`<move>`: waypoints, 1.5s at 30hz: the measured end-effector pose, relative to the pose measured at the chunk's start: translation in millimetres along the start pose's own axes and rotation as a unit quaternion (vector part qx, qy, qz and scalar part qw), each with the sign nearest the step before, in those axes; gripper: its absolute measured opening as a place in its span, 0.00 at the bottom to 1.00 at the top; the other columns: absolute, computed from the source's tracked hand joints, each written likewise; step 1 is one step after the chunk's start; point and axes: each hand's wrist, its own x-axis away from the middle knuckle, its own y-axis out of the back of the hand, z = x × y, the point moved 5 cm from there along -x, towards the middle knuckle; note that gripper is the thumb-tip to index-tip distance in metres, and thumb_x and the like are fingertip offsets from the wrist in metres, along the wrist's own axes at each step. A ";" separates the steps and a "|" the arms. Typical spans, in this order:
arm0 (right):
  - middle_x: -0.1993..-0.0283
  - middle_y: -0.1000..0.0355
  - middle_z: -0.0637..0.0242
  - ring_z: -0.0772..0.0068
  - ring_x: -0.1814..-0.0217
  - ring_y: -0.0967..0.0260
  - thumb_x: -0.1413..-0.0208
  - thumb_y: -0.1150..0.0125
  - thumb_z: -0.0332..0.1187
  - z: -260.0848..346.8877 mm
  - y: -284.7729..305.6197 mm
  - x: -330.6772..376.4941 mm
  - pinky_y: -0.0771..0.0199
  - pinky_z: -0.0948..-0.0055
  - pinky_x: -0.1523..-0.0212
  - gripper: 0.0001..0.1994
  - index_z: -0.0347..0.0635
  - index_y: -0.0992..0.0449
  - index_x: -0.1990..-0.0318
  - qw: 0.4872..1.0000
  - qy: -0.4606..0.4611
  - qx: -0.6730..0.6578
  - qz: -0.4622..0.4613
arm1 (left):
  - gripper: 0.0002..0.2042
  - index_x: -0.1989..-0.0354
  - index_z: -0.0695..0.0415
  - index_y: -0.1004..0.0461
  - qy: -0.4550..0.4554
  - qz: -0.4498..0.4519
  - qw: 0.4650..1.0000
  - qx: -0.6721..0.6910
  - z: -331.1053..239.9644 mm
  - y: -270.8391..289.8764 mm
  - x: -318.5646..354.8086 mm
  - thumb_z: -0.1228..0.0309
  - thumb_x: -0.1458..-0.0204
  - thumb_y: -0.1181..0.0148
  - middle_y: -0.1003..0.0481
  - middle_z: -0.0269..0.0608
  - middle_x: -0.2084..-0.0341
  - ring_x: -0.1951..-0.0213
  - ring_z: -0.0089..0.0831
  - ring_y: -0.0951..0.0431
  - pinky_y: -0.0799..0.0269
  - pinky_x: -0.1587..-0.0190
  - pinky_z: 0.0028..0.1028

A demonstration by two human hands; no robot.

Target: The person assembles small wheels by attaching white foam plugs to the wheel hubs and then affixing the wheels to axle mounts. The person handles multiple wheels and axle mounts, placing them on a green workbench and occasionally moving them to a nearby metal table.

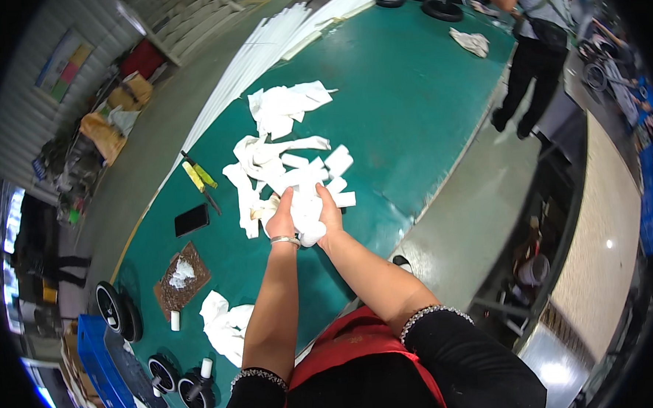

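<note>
Over the green-topped table (394,82), my left hand (280,217) and my right hand (330,214) are cupped toward each other. Between them they hold a cluster of short white pieces (307,207), smooth and roughly cylindrical; what they are made of I cannot tell. More loose white pieces (338,160) lie just beyond my fingers. Crumpled white cloth (259,157) spreads to the left of and behind the pile, partly under it. Farther back lies another white cloth (289,105). The undersides of both hands are hidden.
Left of the pile are yellow-handled tools (194,177), a black phone (192,220) and a brown mat (169,293). Black wheels (196,394) and a blue crate (102,363) are at the near left. Long white strips (242,72) line the far-left edge. A person (539,41) stands at the far right.
</note>
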 end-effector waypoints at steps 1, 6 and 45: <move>0.51 0.25 0.62 0.65 0.54 0.23 0.43 0.35 0.41 13.8 -5.2 -17.0 0.22 0.65 0.57 0.24 0.36 0.28 0.44 1.000 0.002 0.007 0.010 | 0.32 0.49 0.73 0.25 -0.008 -0.014 1.000 -0.004 -3.0 -18.7 -6.4 0.57 0.56 0.25 0.21 0.44 0.55 0.58 0.29 0.22 0.26 0.56 0.26; 0.50 0.25 0.63 0.64 0.50 0.24 0.38 0.42 0.39 67.9 -47.2 -67.6 0.23 0.65 0.54 0.21 0.35 0.30 0.43 0.995 -0.029 -0.010 0.095 | 0.33 0.45 0.71 0.27 -0.005 -0.048 0.997 -0.057 -19.4 -90.3 -37.9 0.58 0.53 0.27 0.23 0.43 0.50 0.52 0.31 0.23 0.28 0.49 0.27; 0.32 0.39 0.56 0.45 0.28 0.48 0.51 0.36 0.29 17.6 -27.2 97.6 0.50 0.43 0.28 0.20 0.56 0.23 0.48 0.184 0.240 0.785 0.540 | 0.23 0.48 0.52 0.25 -0.090 -0.438 0.566 -0.693 -10.4 434.3 65.3 0.64 0.56 0.36 0.29 0.50 0.50 0.48 0.50 0.28 0.32 0.45 0.44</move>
